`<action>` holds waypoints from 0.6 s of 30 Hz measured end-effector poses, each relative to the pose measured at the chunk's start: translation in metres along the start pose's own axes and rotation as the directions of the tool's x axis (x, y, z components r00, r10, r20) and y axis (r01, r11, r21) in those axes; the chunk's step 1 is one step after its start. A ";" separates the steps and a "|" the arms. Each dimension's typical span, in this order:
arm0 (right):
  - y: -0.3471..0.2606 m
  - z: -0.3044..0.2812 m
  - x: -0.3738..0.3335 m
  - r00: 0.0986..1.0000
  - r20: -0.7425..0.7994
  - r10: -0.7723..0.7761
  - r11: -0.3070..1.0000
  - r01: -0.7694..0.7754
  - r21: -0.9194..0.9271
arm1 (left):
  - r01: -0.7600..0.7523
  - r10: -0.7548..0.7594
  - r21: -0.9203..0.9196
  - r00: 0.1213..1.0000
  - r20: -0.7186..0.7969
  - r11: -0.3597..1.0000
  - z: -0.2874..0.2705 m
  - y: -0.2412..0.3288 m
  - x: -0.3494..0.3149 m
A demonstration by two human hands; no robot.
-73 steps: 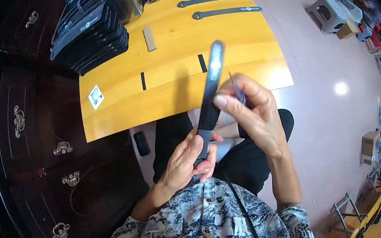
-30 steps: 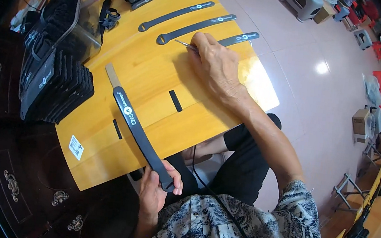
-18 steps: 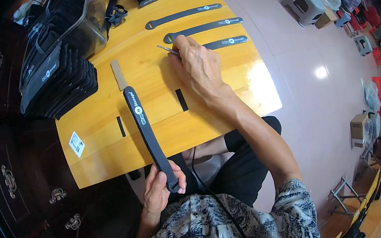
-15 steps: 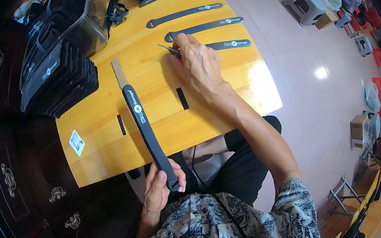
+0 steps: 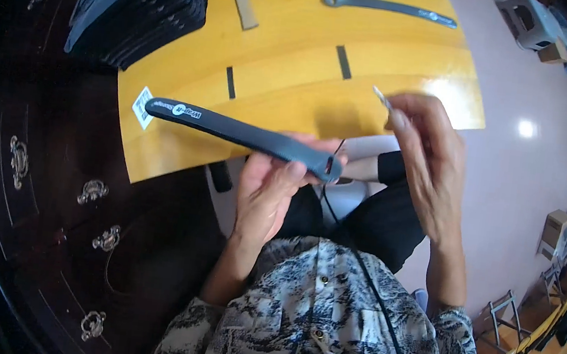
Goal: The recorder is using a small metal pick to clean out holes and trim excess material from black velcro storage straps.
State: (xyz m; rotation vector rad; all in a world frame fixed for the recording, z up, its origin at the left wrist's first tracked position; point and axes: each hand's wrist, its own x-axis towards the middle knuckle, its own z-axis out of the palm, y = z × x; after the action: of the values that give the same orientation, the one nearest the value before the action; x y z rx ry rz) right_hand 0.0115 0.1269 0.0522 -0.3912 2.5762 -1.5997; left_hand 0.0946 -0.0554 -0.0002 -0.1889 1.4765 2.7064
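The left hand (image 5: 264,196) grips a dark strap (image 5: 233,131) near its slotted end, above the near edge of the table (image 5: 279,96). The right hand (image 5: 433,162), apart from it, pinches a slim metal tool (image 5: 381,97). Farther out lie two black strips (image 5: 343,63), a tan bar (image 5: 245,10) and stacked black straps (image 5: 154,19).

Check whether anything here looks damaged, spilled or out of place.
Nothing stands out: the strap in your left hand shows no visible damage, both black strips lie flat on the table, and I see no spill.
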 end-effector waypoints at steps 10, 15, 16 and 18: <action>-0.004 0.023 -0.073 0.999 -0.027 -0.026 0.971 0.032 0.237 | -0.033 0.030 -0.136 0.999 -0.022 0.990 0.015 -0.016 0.001; -0.002 0.016 -0.075 0.999 0.034 0.004 0.996 -0.007 0.089 | -0.097 0.099 0.055 0.994 -0.047 0.994 0.016 -0.019 0.000; -0.003 0.017 -0.075 0.999 0.020 -0.036 0.995 0.034 0.089 | -0.130 0.134 0.078 0.990 -0.048 0.988 0.017 -0.018 -0.002; 0.001 0.018 -0.074 0.998 0.005 -0.066 0.993 0.065 0.095 | -0.112 0.116 0.053 0.991 -0.073 0.992 0.021 -0.017 -0.002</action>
State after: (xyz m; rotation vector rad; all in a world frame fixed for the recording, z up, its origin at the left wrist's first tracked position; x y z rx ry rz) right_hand 0.0866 0.1307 0.0387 -0.4773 2.4945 -1.7299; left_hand 0.0967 -0.0286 -0.0034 -0.2136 1.6207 2.7767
